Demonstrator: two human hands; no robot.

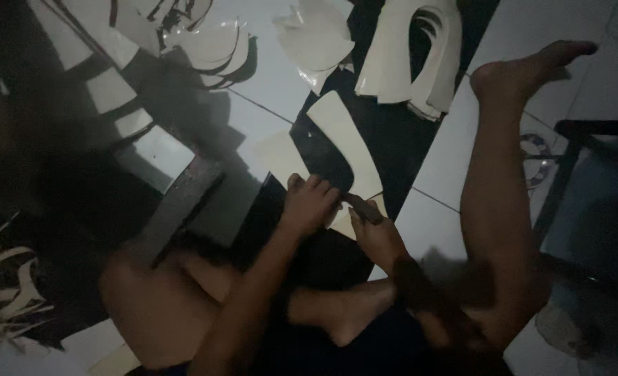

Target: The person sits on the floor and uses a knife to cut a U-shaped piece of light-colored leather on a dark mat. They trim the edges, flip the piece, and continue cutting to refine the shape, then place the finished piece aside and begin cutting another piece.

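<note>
In dim light I sit on the floor with bare legs. My left hand (310, 203) presses down on a cream curved sheet piece (346, 143) that lies over a dark sheet (392, 139). My right hand (373, 233) is closed around a small dark tool (362, 207), whose tip meets the cream piece right beside my left fingers. The tool's kind is too dark to tell.
Stacks of cream cut pieces (406, 52) and curved ones (211, 42) lie at the top. A dark block (180, 205) sits left of my hands. Cream scrap strips (6, 285) pile at far left. My right leg (497, 188) stretches up; a dark frame (588, 181) stands right.
</note>
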